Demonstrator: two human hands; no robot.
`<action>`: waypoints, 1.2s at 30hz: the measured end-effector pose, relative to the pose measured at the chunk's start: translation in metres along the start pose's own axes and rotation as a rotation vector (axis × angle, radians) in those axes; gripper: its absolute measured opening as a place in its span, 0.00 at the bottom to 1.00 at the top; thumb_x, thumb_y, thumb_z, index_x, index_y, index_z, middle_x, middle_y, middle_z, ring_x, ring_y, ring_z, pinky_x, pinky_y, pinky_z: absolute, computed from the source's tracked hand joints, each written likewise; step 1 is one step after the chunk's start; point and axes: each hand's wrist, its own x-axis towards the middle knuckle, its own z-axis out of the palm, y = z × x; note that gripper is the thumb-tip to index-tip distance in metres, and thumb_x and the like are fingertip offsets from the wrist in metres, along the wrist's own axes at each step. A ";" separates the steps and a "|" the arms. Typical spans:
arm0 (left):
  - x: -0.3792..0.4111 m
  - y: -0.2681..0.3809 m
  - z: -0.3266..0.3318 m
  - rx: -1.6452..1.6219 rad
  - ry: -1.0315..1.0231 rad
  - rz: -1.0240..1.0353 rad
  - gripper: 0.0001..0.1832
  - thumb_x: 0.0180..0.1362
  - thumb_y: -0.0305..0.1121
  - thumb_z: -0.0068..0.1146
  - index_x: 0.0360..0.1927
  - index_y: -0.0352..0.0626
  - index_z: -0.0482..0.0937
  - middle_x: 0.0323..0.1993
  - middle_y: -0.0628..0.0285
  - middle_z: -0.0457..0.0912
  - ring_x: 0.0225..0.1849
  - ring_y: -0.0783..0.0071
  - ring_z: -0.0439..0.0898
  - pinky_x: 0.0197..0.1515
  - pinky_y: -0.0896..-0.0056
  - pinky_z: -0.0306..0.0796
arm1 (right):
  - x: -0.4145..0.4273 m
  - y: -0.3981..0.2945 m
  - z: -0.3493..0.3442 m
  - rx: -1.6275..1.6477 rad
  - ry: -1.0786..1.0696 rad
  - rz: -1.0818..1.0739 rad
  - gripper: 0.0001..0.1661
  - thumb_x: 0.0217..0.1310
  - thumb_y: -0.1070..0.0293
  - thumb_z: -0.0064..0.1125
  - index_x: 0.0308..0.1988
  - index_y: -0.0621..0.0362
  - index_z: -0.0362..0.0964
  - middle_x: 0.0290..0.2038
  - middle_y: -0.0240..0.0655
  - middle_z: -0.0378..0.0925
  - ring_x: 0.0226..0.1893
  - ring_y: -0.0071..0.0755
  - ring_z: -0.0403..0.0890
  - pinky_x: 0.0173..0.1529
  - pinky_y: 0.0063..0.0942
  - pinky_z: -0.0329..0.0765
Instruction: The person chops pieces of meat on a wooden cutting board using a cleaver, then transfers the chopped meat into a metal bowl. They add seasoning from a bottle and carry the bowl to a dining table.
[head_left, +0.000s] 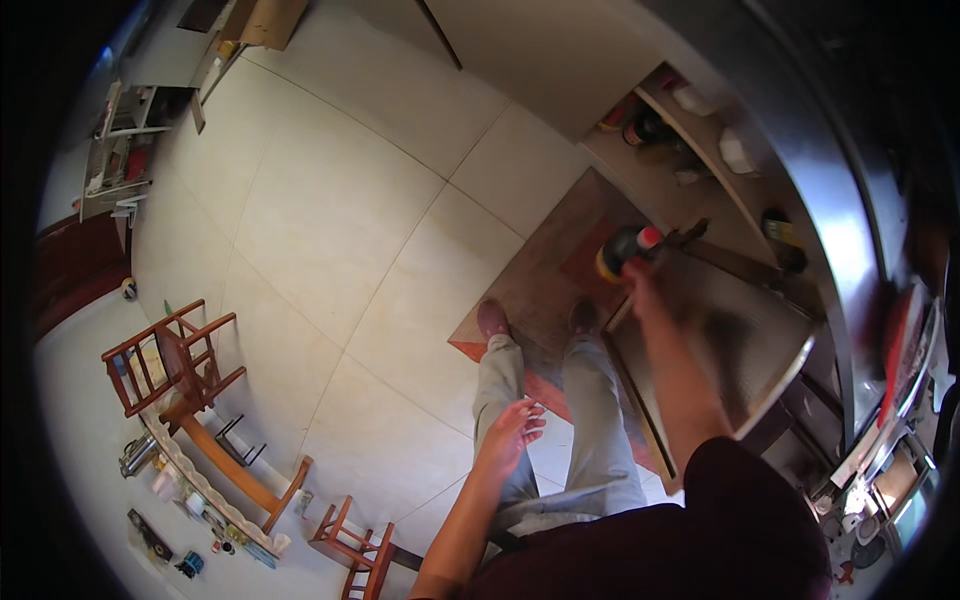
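My right hand grips a dark bottle with a red cap and a yellow band. The bottle is blurred and tilted, held above the floor mat in front of the cabinet opening. Below my right forearm a framed panel, a drawer or cabinet door, juts out from the cabinet; I cannot tell which. My left hand hangs over my left leg, fingers loosely curled and apart, with nothing in it.
Inside the open cabinet, more bottles and a white container stand around a shelf board. A metal counter edge curves along the right. Wooden chairs and a laden table are at the lower left, on a tiled floor.
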 end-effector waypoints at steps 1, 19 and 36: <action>-0.013 0.001 0.010 0.106 0.034 0.087 0.16 0.66 0.37 0.50 0.55 0.44 0.72 0.47 0.61 0.79 0.46 0.70 0.78 0.50 0.65 0.71 | -0.060 -0.005 0.037 -0.073 0.068 0.068 0.16 0.52 0.63 0.68 0.43 0.45 0.75 0.31 0.21 0.76 0.29 0.19 0.74 0.28 0.20 0.66; -0.276 0.131 0.196 1.243 -0.286 1.363 0.19 0.50 0.33 0.67 0.44 0.39 0.76 0.43 0.52 0.80 0.46 0.53 0.77 0.50 0.58 0.70 | -0.558 -0.183 0.054 -0.074 -0.661 -0.081 0.14 0.58 0.67 0.66 0.41 0.58 0.70 0.34 0.28 0.76 0.33 0.22 0.78 0.38 0.24 0.76; -0.341 0.011 0.451 1.903 -0.698 1.813 0.22 0.57 0.53 0.55 0.25 0.42 0.73 0.26 0.55 0.77 0.30 0.54 0.78 0.33 0.57 0.70 | -0.637 -0.232 -0.176 -0.126 0.128 -0.831 0.18 0.51 0.61 0.72 0.31 0.62 0.72 0.24 0.27 0.72 0.27 0.15 0.69 0.32 0.23 0.72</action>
